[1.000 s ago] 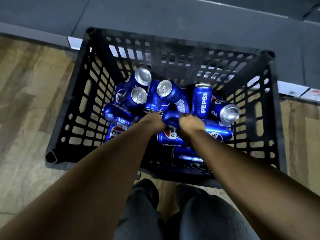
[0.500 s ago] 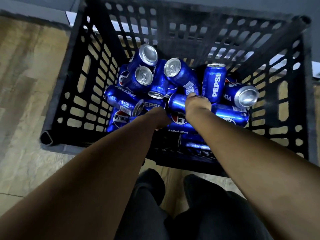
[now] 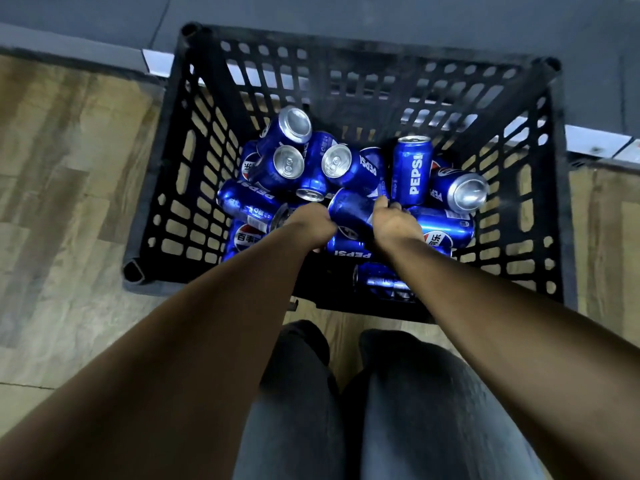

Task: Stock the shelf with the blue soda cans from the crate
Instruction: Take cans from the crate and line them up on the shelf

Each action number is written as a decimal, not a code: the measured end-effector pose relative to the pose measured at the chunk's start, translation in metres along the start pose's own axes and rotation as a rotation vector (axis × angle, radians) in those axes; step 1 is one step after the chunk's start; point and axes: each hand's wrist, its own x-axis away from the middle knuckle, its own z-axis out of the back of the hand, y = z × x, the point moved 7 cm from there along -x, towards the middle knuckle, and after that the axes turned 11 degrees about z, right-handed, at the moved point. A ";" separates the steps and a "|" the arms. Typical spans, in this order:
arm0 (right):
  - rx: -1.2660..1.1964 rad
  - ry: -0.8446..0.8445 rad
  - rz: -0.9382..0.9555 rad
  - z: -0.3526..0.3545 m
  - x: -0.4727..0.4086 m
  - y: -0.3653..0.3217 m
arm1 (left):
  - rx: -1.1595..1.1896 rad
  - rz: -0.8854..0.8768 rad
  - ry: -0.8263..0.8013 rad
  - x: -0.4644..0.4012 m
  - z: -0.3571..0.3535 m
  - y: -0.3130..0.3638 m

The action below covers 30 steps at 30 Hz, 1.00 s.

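A black slatted crate (image 3: pixel 173 188) stands on the floor in front of me, holding several blue soda cans (image 3: pixel 412 169) in a loose pile. Both my arms reach down into it. My right hand (image 3: pixel 394 225) grips a blue can (image 3: pixel 351 209) lying in the middle of the pile, thumb over its top side. My left hand (image 3: pixel 310 225) is pressed against the left of that same can, beside another lying can (image 3: pixel 249 207). Its fingers curl downward out of sight, so what they hold is hidden. No shelf is in view.
The crate sits on wood-look flooring (image 3: pixel 69 202) against a dark grey base (image 3: pixel 346 15) with a white edge strip (image 3: pixel 595 140). My legs in dark trousers (image 3: pixel 398 410) are right behind the crate's near wall.
My right hand has shifted its hold on the middle can, which now sits a little higher on the pile. My head has pulled back, so more of the crate and floor shows.
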 end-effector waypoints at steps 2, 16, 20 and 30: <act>-0.107 0.013 -0.028 0.009 0.015 -0.003 | 0.060 -0.005 0.023 0.013 0.010 0.001; -0.683 0.237 -0.139 0.184 0.201 -0.064 | 0.198 0.184 -0.093 0.219 0.117 0.037; -0.764 0.285 -0.113 0.248 0.258 -0.088 | 0.276 0.176 -0.035 0.290 0.167 0.057; -0.882 0.365 0.012 0.380 0.368 -0.143 | 0.662 0.143 -0.001 0.449 0.271 0.121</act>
